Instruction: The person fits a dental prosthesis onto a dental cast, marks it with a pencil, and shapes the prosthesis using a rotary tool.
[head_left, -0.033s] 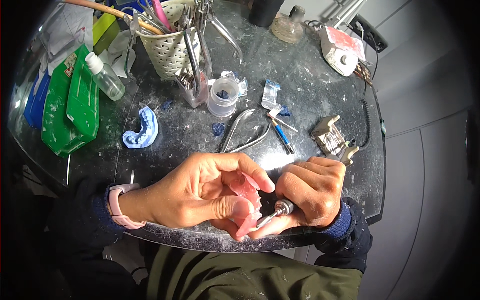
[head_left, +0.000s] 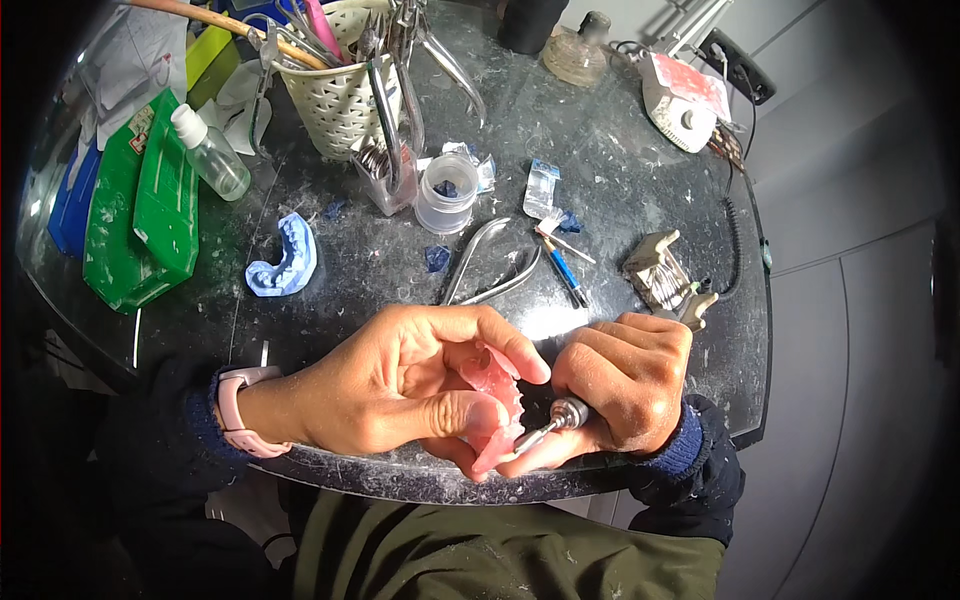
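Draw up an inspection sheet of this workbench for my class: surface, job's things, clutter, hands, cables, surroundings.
Surface: dark bench top, strewn with pale dust and specks.
Job's things: pink denture-like piece; metal handpiece, tip at the piece's lower end, contact unclear.
Clutter: blue dental cast, green container, spray bottle, white basket of tools, translucent cup, blue-handled tool.
Hands: left hand holds the pink piece; right hand grips the handpiece.
Cables: dark coiled cord along the right edge.
Surroundings: grey panels at right.

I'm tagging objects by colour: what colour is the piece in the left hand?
The piece is pink, best seen in the head view.
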